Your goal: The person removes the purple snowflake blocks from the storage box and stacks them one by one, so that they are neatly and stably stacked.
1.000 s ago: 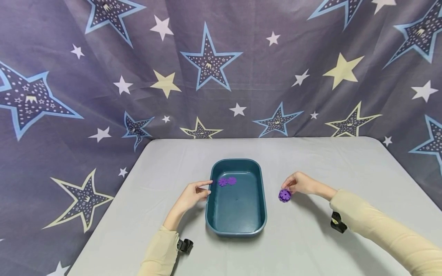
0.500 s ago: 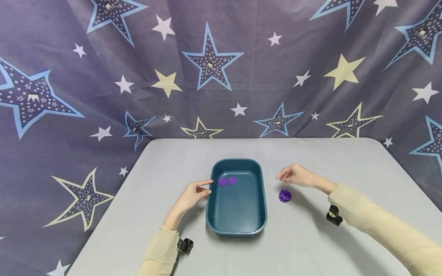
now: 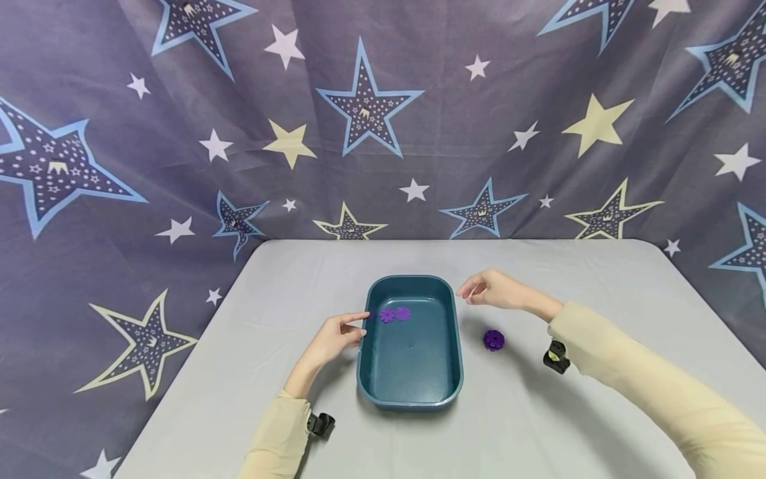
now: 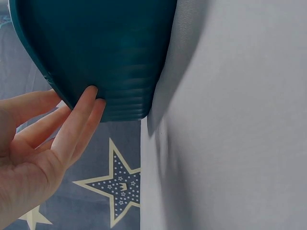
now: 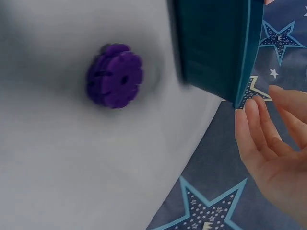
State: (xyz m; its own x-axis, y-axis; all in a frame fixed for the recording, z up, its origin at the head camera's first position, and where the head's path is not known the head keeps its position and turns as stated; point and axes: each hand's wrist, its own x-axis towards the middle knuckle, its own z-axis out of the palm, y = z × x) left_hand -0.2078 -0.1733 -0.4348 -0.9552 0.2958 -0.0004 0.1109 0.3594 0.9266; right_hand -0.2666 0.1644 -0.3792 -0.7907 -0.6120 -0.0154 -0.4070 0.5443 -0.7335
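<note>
A dark teal plastic bin (image 3: pixel 411 389) stands on the table, with two flat purple snowflake-shaped discs (image 3: pixel 387 315) inside near its far left. My left hand (image 3: pixel 330 340) holds the bin's left rim, two fingers (image 4: pixel 79 112) lying on the outer wall and the others at the edge. Right of the bin, a stack of purple notched discs (image 3: pixel 493 340) with centre holes rests on the table; the right wrist view shows the purple stack (image 5: pixel 115 76) from the side. My right hand (image 3: pixel 499 290) hovers by the bin's far right corner, fingers loosely bent, nothing between them.
A light grey cloth covers the table (image 3: pixel 299 279). Behind and to the left hangs a dark curtain (image 3: pixel 437 133) printed with stars. Each forearm carries a black wrist camera (image 3: pixel 556 356).
My right hand has let go of the purple disc stack and moved up and left toward the bin's far right rim. The stack stays on the table; my left hand has not moved.
</note>
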